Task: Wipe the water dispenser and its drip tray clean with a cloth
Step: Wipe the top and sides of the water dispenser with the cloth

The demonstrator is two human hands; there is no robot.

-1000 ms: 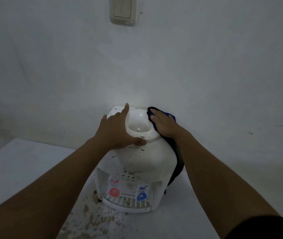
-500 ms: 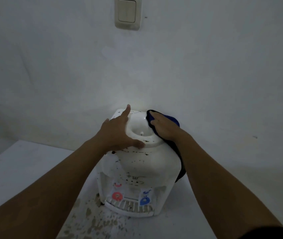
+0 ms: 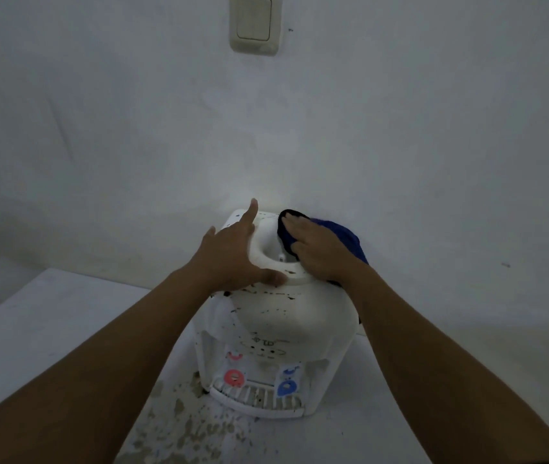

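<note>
In the middle of the frame, hands: both hands rest on top of the water dispenser.
Left hand: spread flat, fingers straight, index finger pointing toward the wall, thumb laid along the front of the raised collar; it presses on the top's left side and holds nothing.
Right hand: fingers straight and together, pressing the cloth against the right rim of the collar.
Arms: both bare forearms reach in from the lower corners of the frame and meet at the dispenser top.
Cloth: dark blue, bunched under the right palm, a fold dipping into the round well, the rest trailing off the right side.
Water dispenser: white, standing on the bench against the wall, its top and front flecked with dark spots.
Taps: red tap at left, blue tap at right.
Drip tray: slotted, at the base under the taps.
Bench: brownish stains in front of the tray.
Upper centre of the frame: wall switch.
</note>
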